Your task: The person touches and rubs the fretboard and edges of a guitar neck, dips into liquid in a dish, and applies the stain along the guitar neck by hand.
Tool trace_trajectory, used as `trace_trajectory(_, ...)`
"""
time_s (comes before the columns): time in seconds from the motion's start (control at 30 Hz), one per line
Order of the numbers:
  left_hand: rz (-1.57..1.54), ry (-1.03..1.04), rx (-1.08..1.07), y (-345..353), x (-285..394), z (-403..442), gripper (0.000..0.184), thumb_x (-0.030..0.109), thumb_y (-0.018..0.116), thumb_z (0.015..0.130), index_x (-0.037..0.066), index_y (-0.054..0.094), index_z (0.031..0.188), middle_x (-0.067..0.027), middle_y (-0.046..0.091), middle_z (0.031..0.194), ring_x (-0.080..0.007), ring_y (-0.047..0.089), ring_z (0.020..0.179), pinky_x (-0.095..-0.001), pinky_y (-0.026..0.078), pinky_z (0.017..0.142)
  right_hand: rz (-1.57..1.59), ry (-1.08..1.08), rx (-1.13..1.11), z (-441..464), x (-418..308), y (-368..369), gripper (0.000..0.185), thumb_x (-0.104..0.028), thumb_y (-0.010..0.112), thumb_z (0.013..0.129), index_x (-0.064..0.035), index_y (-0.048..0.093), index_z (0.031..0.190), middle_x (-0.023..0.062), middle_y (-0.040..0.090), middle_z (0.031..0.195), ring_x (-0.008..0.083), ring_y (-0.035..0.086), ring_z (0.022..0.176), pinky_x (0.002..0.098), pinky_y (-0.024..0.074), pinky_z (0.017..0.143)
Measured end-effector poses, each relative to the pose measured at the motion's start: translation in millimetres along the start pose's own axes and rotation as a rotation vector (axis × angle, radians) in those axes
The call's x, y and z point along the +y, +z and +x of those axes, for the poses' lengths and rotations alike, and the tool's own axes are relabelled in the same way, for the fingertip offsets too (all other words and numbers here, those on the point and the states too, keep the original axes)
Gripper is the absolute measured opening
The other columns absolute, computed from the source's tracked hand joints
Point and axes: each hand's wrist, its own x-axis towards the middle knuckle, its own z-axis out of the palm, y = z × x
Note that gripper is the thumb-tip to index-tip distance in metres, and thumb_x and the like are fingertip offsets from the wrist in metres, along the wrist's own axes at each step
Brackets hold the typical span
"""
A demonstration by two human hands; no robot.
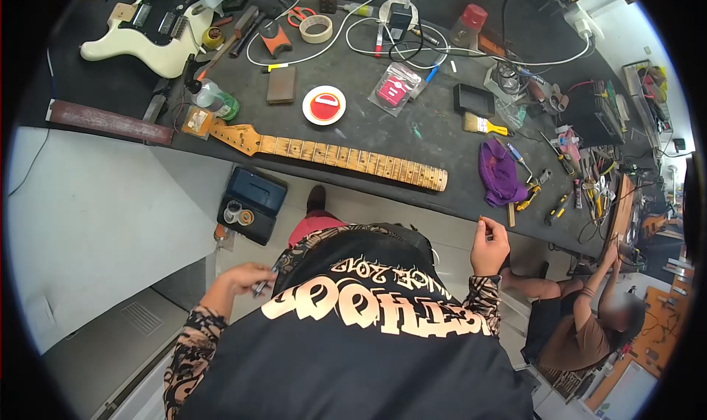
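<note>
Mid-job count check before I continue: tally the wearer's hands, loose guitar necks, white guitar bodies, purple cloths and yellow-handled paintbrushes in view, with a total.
Wearer's hands: 2, the left hand and the right hand
Loose guitar neck: 1
White guitar body: 1
Purple cloth: 1
Yellow-handled paintbrush: 1
Total: 6

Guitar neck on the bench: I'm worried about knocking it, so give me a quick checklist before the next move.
1. Guitar neck lying frets up on the workbench: ok.
2. Left hand free: not ok, it holds a slim object.
3. Right hand off the neck: ok, it is apart from it.
4. Right hand empty: cannot tell, anything in it is too small to make out.
5. Headstock clear of the amber block: cannot tell, they may touch.
6. Purple cloth clear of the neck: ok, a gap shows.
</note>
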Motion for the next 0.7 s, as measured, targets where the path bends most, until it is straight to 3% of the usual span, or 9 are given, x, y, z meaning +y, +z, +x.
trace_trajectory(0.1, -0.153, -0.158, 0.097, -4, -45, -41, 0.04, 0.028, 0.079, 0.092, 0.003, 0.066, 0.12, -0.0091, 0.068, 0.098, -0.0232, 0.071, 0.082, -0.041, 0.06, 0.069, 0.004, -0.004, 0.008, 0, 4, 2, 0.011, -0.009, 0.07, 0.093, 0.0, 0.074, 0.099, 0.0092, 0.072, 0.092, 0.0181, 0.067, 0.077, 0.0321, 0.0543, 0.073)
trace_trajectory(0.23, -0.465, -0.131, 0.201, -5, -130, -82, 0.036, 0.027, 0.079, 0.091, 0.005, 0.066, 0.115, -0.0107, 0.068, 0.097, -0.0283, 0.071, 0.088, -0.0505, 0.059, 0.077, -0.011, 0.024, 0.01, 3, 1, -1, 0.012, -0.009, 0.07, 0.094, -0.0004, 0.075, 0.101, 0.0086, 0.072, 0.092, 0.0171, 0.066, 0.076, 0.0313, 0.0538, 0.072)
trace_trajectory(0.27, -0.438, 0.063, 0.372, 10, -139, -108, 0.035, 0.028, 0.08, 0.089, 0.006, 0.065, 0.111, -0.0111, 0.068, 0.096, -0.0305, 0.071, 0.091, -0.0549, 0.058, 0.08, -0.009, 0.018, 0.019, 4, 4, 0, 0.013, -0.009, 0.07, 0.094, -0.0004, 0.075, 0.102, 0.0086, 0.072, 0.092, 0.0168, 0.065, 0.075, 0.0308, 0.0533, 0.071)
trace_trajectory(0.37, -0.562, 0.222, 0.561, 3, -200, -116, 0.036, 0.034, 0.083, 0.086, 0.009, 0.063, 0.102, -0.0121, 0.068, 0.091, -0.0337, 0.07, 0.091, -0.0595, 0.055, 0.08, -0.042, -0.009, 0.015, 13, 4, -3, 0.013, -0.01, 0.07, 0.094, -0.0004, 0.075, 0.102, 0.0086, 0.071, 0.092, 0.0168, 0.065, 0.075, 0.0307, 0.0532, 0.071)
trace_trajectory(0.47, -1.328, -0.089, 0.704, -32, -282, -91, 0.043, 0.046, 0.083, 0.083, 0.011, 0.062, 0.098, -0.0113, 0.064, 0.082, -0.0315, 0.067, 0.081, -0.0522, 0.052, 0.074, -0.036, -0.029, 0.023, 25, 0, -4, 0.013, -0.01, 0.07, 0.095, -0.0006, 0.075, 0.102, 0.0081, 0.071, 0.091, 0.0166, 0.064, 0.074, 0.0307, 0.053, 0.071)
trace_trajectory(0.57, -1.628, -0.004, 0.642, -43, -336, -94, 0.046, 0.052, 0.081, 0.082, 0.012, 0.061, 0.095, -0.0102, 0.061, 0.079, -0.0301, 0.063, 0.075, -0.0495, 0.05, 0.072, -0.05, -0.057, 0.02, 33, 0, -5, 0.013, -0.011, 0.07, 0.095, -0.0007, 0.075, 0.103, 0.0074, 0.07, 0.09, 0.0161, 0.064, 0.075, 0.0306, 0.0528, 0.071)
trace_trajectory(0.6, -1.592, 0.008, 0.786, -43, -352, -96, 0.049, 0.057, 0.077, 0.083, 0.013, 0.059, 0.095, -0.0102, 0.059, 0.079, -0.0289, 0.059, 0.072, -0.0468, 0.049, 0.07, -0.06, -0.062, 0.032, 36, -2, -5, 0.013, -0.011, 0.07, 0.095, -0.0007, 0.075, 0.103, 0.0075, 0.07, 0.09, 0.0159, 0.064, 0.075, 0.0306, 0.0527, 0.071)
trace_trajectory(0.63, -1.606, 0.01, 0.782, -41, -353, -96, 0.049, 0.057, 0.077, 0.083, 0.013, 0.059, 0.095, -0.0102, 0.059, 0.079, -0.0289, 0.059, 0.072, -0.0468, 0.049, 0.07, -0.07, -0.07, 0.047, 40, -5, -6, 0.013, -0.011, 0.07, 0.095, -0.0006, 0.075, 0.102, 0.0077, 0.07, 0.09, 0.0157, 0.064, 0.075, 0.0306, 0.0526, 0.071)
trace_trajectory(0.7, -1.768, 0.052, 1.163, -37, -359, -102, 0.048, 0.056, 0.074, 0.086, 0.013, 0.057, 0.099, -0.0109, 0.059, 0.082, -0.0289, 0.058, 0.072, -0.046, 0.049, 0.069, -0.072, -0.053, 0.031, 44, -6, -7, 0.014, -0.011, 0.07, 0.096, -0.0003, 0.075, 0.103, 0.0085, 0.071, 0.091, 0.0167, 0.064, 0.077, 0.031, 0.053, 0.073)
